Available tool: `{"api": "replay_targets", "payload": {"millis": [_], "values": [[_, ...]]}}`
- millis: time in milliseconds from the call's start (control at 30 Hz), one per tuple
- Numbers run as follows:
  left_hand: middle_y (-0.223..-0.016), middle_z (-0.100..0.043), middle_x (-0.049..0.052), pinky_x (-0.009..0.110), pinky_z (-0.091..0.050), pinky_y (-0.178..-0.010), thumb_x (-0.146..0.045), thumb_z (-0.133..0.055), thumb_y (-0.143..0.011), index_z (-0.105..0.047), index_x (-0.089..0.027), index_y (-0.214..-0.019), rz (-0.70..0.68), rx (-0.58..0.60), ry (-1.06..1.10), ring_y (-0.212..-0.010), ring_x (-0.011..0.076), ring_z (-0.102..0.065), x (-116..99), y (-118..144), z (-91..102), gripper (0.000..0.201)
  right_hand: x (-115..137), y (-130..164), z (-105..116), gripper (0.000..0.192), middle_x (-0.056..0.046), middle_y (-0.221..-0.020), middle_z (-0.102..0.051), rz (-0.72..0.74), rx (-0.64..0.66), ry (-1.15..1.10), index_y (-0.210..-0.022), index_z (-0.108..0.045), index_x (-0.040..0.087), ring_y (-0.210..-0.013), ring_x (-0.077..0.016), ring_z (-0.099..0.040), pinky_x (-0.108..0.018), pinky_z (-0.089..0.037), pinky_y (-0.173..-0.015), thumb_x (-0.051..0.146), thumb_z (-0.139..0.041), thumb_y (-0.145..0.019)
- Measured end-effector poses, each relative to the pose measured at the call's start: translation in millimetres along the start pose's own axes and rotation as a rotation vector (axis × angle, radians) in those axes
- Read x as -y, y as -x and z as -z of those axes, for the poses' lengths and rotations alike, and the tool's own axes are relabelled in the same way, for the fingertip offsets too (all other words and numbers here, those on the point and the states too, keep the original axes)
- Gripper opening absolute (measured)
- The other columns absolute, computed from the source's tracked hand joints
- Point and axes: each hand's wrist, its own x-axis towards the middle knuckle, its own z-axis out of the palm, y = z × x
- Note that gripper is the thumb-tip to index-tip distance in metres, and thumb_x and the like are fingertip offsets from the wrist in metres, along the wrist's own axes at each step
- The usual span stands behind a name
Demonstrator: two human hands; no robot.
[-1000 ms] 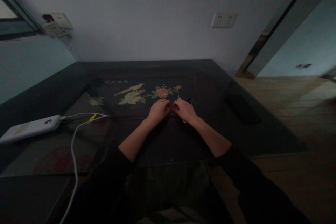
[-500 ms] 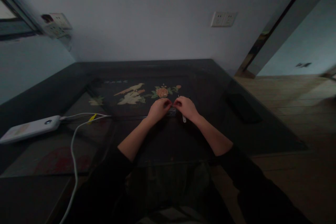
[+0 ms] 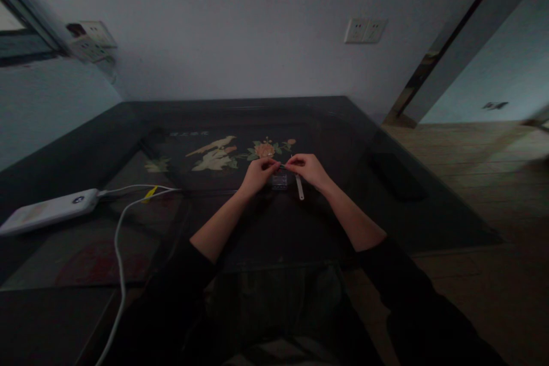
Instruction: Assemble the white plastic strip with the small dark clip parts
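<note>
Far left, a white power bank (image 3: 47,210) lies flat on the dark table (image 3: 412,223), w/ a white cable (image 3: 121,240) running off its right end, looping toward the near edge; a bit of yellow tag (image 3: 150,191) sits on the cable near the plug. Up on the wall at left, a socket block (image 3: 90,40). Moving in, painted bird (image 3: 214,146) and flower (image 3: 265,150) on the tabletop inlay, just beyond the hands.

Centre now: left hand (image 3: 256,174) raised a little off the table, fingers curled, thumb & forefinger pressed together at the tips on something thin, too small and dim to tell what. Right hand (image 3: 309,168) mirrors it, fingertips pinched too, meeting the left's almost tip to tip. Directly below that meeting point, between the 2 hands, a small dark boxy item (image 3: 279,179) w/ pale marks rests on the table; whether it touches the fingers, can't tell. Just right of it a short white strip (image 3: 299,186) hangs down from under the right hand's fingers, angled toward the near edge.

Further right, a flat dark object (image 3: 397,177) on the table, well apart from the hands. On the wall above, a double outlet (image 3: 365,30)
</note>
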Motion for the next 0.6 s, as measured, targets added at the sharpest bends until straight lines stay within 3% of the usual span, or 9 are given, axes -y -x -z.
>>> {"api": "replay_targets", "payload": {"millis": [200, 367, 500, 600], "values": [[-0.074, -0.067, 0.001, 0.023, -0.046, -0.069, -0.034, -0.071, -0.079, -0.067, -0.015, -0.079, 0.16, 0.004, 0.326, -0.068, 0.0106, -0.059, -0.6, 0.1, -1.1, 0.019, 3.2, 0.2, 6.0, 0.033, -0.002, -0.068, -0.063, -0.004, -0.018, -0.138, -0.086, -0.07, 0.015, -0.056, -0.012, -0.054, -0.025, -0.043, -0.054, 0.046, -0.064, -0.081], [-0.073, -0.063, -0.001, 0.02, -0.045, -0.066, -0.037, -0.076, -0.075, -0.064, -0.015, -0.08, 0.23, 0.086, 0.621, -0.065, 0.0068, -0.056, -7.1, 4.5, -2.1, 0.026, 11.7, 2.7, 8.4, 0.027, -0.005, -0.086, -0.07, 0.127, 0.027, -0.103, -0.1, -0.071, 0.017, -0.074, -0.0163, -0.063, -0.029, -0.049, -0.068, 0.036, -0.068, -0.08], [-0.068, -0.058, -0.002, 0.021, -0.046, -0.066, -0.033, -0.074, -0.079, -0.064, -0.015, -0.081, 0.298, 0.13, 0.718, -0.063, 0.0065, -0.055, -11.7, 7.6, -4.0, 0.021, 18.1, 5.7, 4.9, 0.021, -0.006, -0.094, -0.072, 0.217, 0.048, -0.137, -0.095, -0.073, 0.019, -0.09, -0.0189, -0.065, -0.033, -0.049, -0.085, 0.033, -0.069, -0.08], [-0.068, -0.057, -0.001, 0.021, -0.048, -0.065, -0.03, -0.07, -0.083, -0.063, -0.014, -0.081, 0.334, 0.18, 0.754, -0.063, 0.0075, -0.055, -15.5, 10.2, -6.2, 0.017, 19.7, 7.3, 2.5, 0.02, -0.005, -0.092, -0.071, 0.259, 0.05, -0.154, -0.091, -0.074, 0.019, -0.089, -0.0185, -0.065, -0.034, -0.049, -0.086, 0.035, -0.07, -0.08]]}}
